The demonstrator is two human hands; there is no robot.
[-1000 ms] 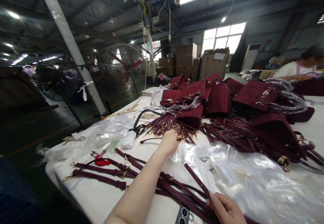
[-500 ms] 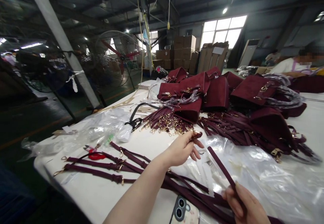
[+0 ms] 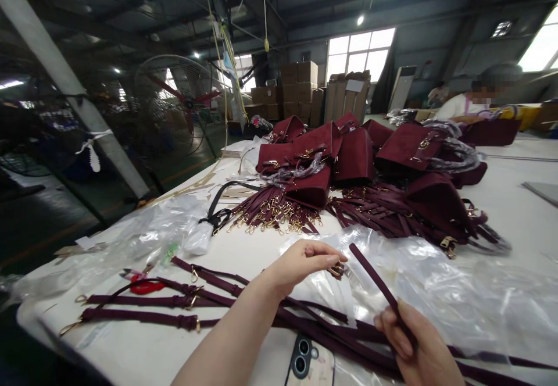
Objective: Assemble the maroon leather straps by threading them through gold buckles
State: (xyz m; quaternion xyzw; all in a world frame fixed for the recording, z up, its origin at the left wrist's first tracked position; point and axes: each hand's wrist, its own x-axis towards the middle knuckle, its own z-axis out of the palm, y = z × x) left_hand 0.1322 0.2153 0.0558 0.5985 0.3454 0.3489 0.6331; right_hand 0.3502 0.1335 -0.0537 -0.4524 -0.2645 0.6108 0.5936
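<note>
The left hand (image 3: 300,263) pinches a small gold-coloured metal fitting (image 3: 336,268) between thumb and fingers, with almost no gap. The fingers of the right hand (image 3: 426,345) are closed around a burgundy strap (image 3: 374,278); its free end points up, just beside the fitting but apart from it. Both things are above the white surface (image 3: 143,351). Around is a dim hall, with a large red-bladed fan (image 3: 189,104), stacked cartons (image 3: 299,78) and a bright window (image 3: 361,50). On the upright cardboard there is a white sheet (image 3: 354,85); its writing is too small for reading. Beneath the hands lie loose straps (image 3: 139,317), and near them a phone (image 3: 311,368) is partly out of view. Crumpled clear plastic (image 3: 405,270) covers the right side. Farther, burgundy handbags (image 3: 354,154) stand behind clasped straps (image 3: 279,213), partly blocking the view to a person in white (image 3: 453,107).
</note>
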